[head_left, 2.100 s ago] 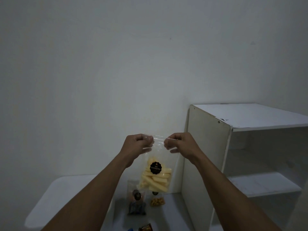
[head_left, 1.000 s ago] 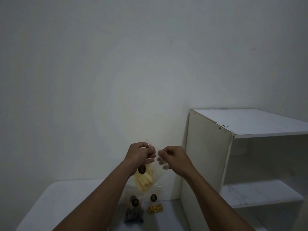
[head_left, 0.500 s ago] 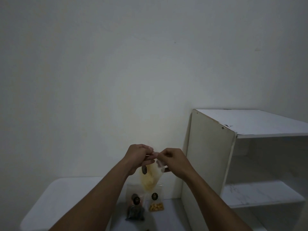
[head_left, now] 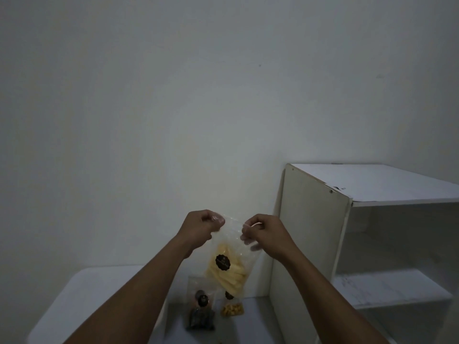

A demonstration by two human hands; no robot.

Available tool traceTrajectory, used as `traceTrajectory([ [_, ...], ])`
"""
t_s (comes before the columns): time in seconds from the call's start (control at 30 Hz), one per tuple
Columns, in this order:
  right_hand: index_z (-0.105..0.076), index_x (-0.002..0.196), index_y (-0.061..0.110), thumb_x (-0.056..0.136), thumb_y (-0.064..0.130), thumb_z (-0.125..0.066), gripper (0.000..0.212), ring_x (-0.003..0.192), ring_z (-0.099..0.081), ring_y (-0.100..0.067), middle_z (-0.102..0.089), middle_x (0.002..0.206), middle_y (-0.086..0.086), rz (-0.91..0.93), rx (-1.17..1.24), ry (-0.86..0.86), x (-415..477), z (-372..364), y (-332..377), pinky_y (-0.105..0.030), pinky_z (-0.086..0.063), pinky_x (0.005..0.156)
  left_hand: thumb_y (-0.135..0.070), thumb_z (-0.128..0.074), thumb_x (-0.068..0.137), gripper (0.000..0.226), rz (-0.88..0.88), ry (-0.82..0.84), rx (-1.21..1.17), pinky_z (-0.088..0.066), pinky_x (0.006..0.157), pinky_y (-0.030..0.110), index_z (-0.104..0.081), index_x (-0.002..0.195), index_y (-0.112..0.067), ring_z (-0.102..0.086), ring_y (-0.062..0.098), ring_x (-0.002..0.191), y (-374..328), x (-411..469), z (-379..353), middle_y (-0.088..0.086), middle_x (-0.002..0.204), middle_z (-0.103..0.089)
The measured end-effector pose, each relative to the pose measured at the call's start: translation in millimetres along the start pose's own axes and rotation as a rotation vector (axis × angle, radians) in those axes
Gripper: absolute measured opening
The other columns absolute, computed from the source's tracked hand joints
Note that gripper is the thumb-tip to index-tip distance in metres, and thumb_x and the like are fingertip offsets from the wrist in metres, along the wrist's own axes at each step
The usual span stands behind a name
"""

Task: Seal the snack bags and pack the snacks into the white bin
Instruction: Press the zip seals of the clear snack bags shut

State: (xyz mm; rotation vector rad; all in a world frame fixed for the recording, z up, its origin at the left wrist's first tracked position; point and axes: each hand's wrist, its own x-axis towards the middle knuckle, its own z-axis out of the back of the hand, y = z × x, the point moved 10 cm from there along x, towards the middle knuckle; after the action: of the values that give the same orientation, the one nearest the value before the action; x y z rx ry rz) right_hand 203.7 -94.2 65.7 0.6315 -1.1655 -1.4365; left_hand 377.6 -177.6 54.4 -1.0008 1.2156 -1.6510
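A clear snack bag (head_left: 229,266) of pale yellow sticks with a round black label hangs in the air in front of me. My left hand (head_left: 198,230) pinches its top left corner. My right hand (head_left: 267,235) pinches the top right corner, so the bag's mouth is stretched between them. Below, two more clear bags lean against the wall: one with dark snacks (head_left: 201,312) and one with small yellow pieces (head_left: 232,310). A white bin (head_left: 82,294) shows at the lower left, mostly behind my left forearm.
A white shelf unit (head_left: 347,219) with open compartments stands at the right, close to my right arm. A bare wall fills the view behind. The bags rest on a grey surface (head_left: 253,319) between the bin and the shelf.
The bag was bunched and turned edge-on between my close hands. Now my hands have spread apart and the bag hangs flat with its label facing me.
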Motion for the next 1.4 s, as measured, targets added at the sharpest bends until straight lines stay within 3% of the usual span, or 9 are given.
traceTrajectory([
  [0.17,-0.07,0.085,0.008,0.09,0.014,-0.064,0.011,0.079,-0.072,-0.02,-0.075,0.081,-0.002,0.02,-0.126,-0.022,4.6,3.8,4.3,-0.039,-0.062,0.067,-0.02,-0.066,0.092,0.012,-0.067,-0.007,0.07,-0.047,0.067,0.02,-0.072,0.095,-0.01,-0.065,0.011,0.085,-9.9,-2.8,-3.3,0.004,0.097,-0.071],
  [0.37,-0.069,0.08,0.015,0.094,0.021,-0.059,0.018,0.077,-0.07,-0.024,-0.074,0.078,-0.001,0.072,-0.247,-0.009,7.5,2.1,15.6,-0.044,-0.06,0.073,-0.022,-0.067,0.09,0.009,-0.17,-0.09,0.119,-0.049,0.072,0.025,-0.071,0.082,-0.02,-0.065,0.013,0.08,-24.1,-3.9,0.9,-0.001,0.083,-0.071],
  [0.47,-0.069,0.083,0.011,0.094,0.019,-0.062,0.015,0.079,-0.07,-0.028,-0.075,0.08,-0.003,0.072,-0.18,-0.014,11.2,7.3,20.0,-0.042,-0.059,0.071,-0.018,-0.067,0.089,0.005,-0.16,-0.056,0.025,-0.051,0.071,0.028,-0.071,0.087,-0.015,-0.069,0.016,0.08,-28.7,-5.0,3.1,0.004,0.087,-0.074],
  [0.63,-0.07,0.089,0.002,0.088,0.009,-0.069,0.008,0.073,-0.065,-0.016,-0.074,0.083,-0.01,0.076,0.004,0.009,15.4,9.3,26.3,-0.033,-0.057,0.065,-0.022,-0.071,0.087,0.012,-0.132,0.052,0.028,-0.048,0.068,0.022,-0.074,0.097,-0.014,-0.064,0.008,0.074,-35.6,-6.9,-3.5,0.001,0.09,-0.076],
  [0.77,-0.07,0.095,0.001,0.083,0.01,-0.076,0.016,0.074,-0.071,-0.022,-0.073,0.086,-0.016,0.055,0.144,0.002,21.7,8.3,25.4,-0.037,-0.062,0.07,-0.02,-0.073,0.086,0.009,-0.131,-0.058,-0.022,-0.051,0.07,0.025,-0.076,0.086,-0.012,-0.065,0.012,0.078,-33.0,-4.2,11.7,-0.001,0.085,-0.077],
  [0.87,-0.069,0.094,-0.004,0.088,0.008,-0.071,0.014,0.078,-0.071,-0.024,-0.073,0.089,-0.019,0.046,0.209,0.033,26.1,5.8,19.0,-0.039,-0.062,0.075,-0.017,-0.075,0.085,0.005,-0.144,-0.14,-0.038,-0.057,0.08,0.031,-0.076,0.081,-0.014,-0.07,0.019,0.084,-28.2,-2.3,24.0,0.0,0.081,-0.077],
  [1.03,-0.07,0.089,-0.003,0.09,0.005,-0.067,0.009,0.079,-0.07,-0.026,-0.073,0.088,-0.02,0.048,0.273,0.042,33.7,2.0,18.8,-0.041,-0.061,0.081,-0.016,-0.075,0.085,0.005,-0.135,-0.225,-0.103,-0.057,0.083,0.033,-0.077,0.086,-0.011,-0.071,0.019,0.085,-25.6,-2.2,38.1,0.002,0.081,-0.077],
  [1.17,-0.068,0.092,-0.002,0.094,0.008,-0.064,0.011,0.08,-0.071,-0.024,-0.074,0.092,-0.02,0.043,0.305,0.025,31.4,1.7,25.7,-0.04,-0.061,0.078,-0.016,-0.073,0.087,0.015,-0.108,-0.129,-0.237,-0.059,0.084,0.035,-0.074,0.096,-0.003,-0.07,0.018,0.087,-29.5,1.0,43.6,0.009,0.091,-0.076],
  [1.4,-0.063,0.101,-0.005,0.093,0.007,-0.064,0.015,0.082,-0.072,-0.025,-0.073,0.093,-0.022,0.054,0.328,-0.055,20.6,8.9,42.1,-0.042,-0.06,0.074,-0.017,-0.074,0.086,0.012,-0.17,0.008,-0.211,-0.06,0.078,0.031,-0.075,0.093,-0.007,-0.071,0.017,0.085,-56.7,7.4,37.9,0.009,0.09,-0.075],
])
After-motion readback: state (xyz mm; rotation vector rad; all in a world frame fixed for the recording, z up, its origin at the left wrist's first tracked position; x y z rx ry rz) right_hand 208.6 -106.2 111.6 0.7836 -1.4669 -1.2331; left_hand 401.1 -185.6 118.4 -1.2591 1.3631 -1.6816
